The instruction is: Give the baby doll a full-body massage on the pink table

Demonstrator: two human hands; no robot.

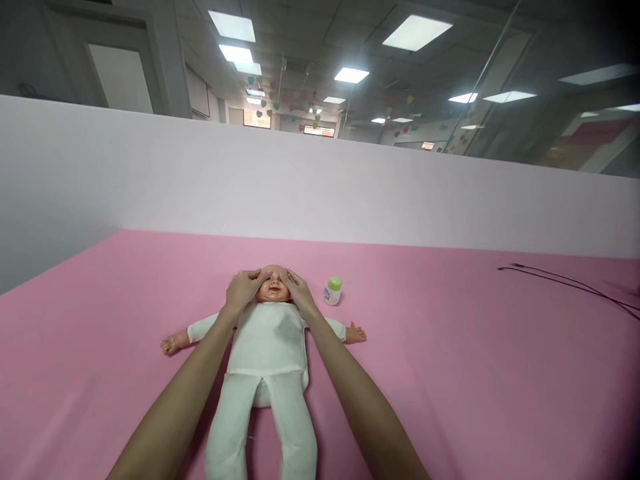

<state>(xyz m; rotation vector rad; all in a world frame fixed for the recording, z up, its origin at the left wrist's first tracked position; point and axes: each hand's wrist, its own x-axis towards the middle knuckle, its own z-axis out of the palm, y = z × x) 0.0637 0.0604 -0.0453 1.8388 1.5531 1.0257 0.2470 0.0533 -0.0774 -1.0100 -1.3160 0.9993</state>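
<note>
A pink tabletop (465,367) spreads below a white partition (350,193), and on it a doll (270,340) lies face up, head (274,291) toward twelve o'clock and legs running down to six. The left hand (243,291) cups its head from the nine o'clock side and the right hand (301,295) from three, fingers loosely curved against the sides and thumbs laid near the eyes; neither hand is clenched, and how hard they press I cannot tell. To do this well, it would seem best to hold both thumbs level and mirrored, the touch soft and even, with the fingers steadying the head so that it does not roll. The doll wears a loose white top (270,353) and white trousers (295,427), its sleeved arms stretched out to nine and three. Its face is smooth and shiny, the mouth parted, the eyes partly covered by the thumbs. A green-topped jar (331,295) stands upright at two o'clock from its chest
</note>
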